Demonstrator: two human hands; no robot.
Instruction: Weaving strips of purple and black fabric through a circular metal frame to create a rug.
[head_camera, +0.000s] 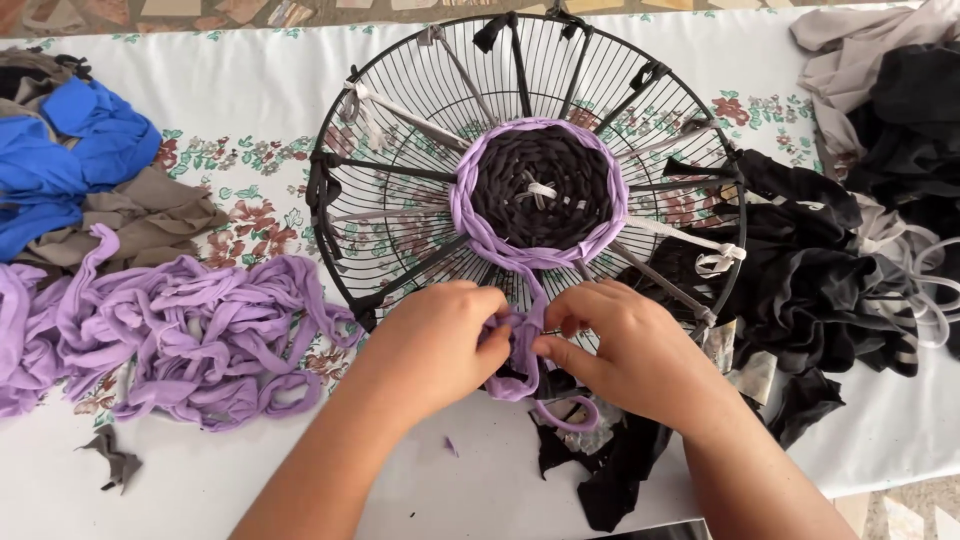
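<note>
While both of our hands meet at the near edge of the wire fan guard (400, 100), we work a purple fabric strip (520, 345) between them. Our left hand (435, 345) is closed around the strip, fingers curled over it, and our right hand (625, 350) pinches the same strip between thumb and fingertips just beside the left. From our fingers the strip runs up to the woven round (540, 185) at the middle of the guard, where a purple ring borders a dark centre, and a loose loop of it hangs down below our hands onto the table.

Grey and black fabric strips are tied like spokes from the woven round out to the rim of the guard. It lies flat on a white tablecloth (250, 80) with a flower print. On the left sits a heap of purple strips (190, 340), with blue cloth (70, 160) and grey-brown cloth (150, 215) behind it. On the right lies a pile of black fabric (810, 280), and some black scraps (610, 470) lie under our right wrist.
</note>
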